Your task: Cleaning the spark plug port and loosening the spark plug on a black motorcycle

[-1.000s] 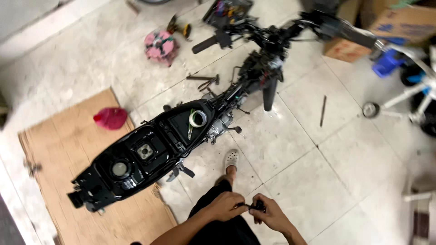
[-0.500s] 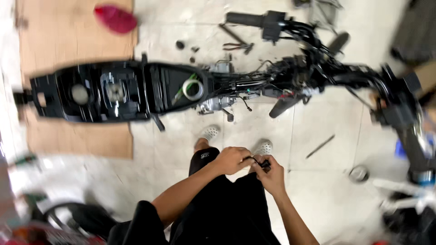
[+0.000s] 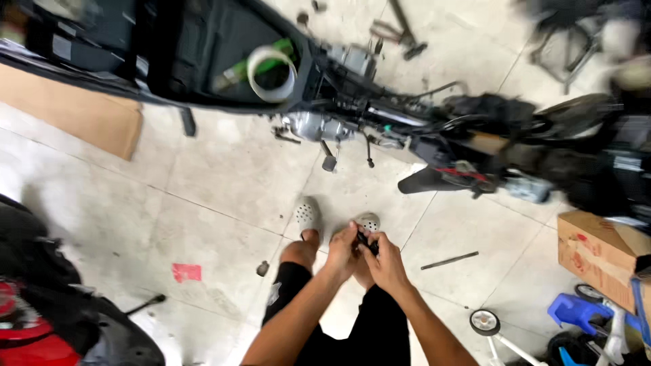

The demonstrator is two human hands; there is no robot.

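Two hands meet at six o'clock: left hand (image 3: 344,252) and right hand (image 3: 386,261) both closed around a small black part (image 3: 367,242), stripped motorcycle frame (image 3: 380,118) at twelve.

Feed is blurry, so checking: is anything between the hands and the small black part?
Nothing visible. The left hand and right hand both grip the small black part directly, above the tiled floor.

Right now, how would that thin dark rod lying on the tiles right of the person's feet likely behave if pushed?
The thin rod looks straight and stiff, probably metal, so it should not flex. It lies flat on smooth floor tiles, so it would likely slide, perhaps roll sideways if round. It seems light for its length.
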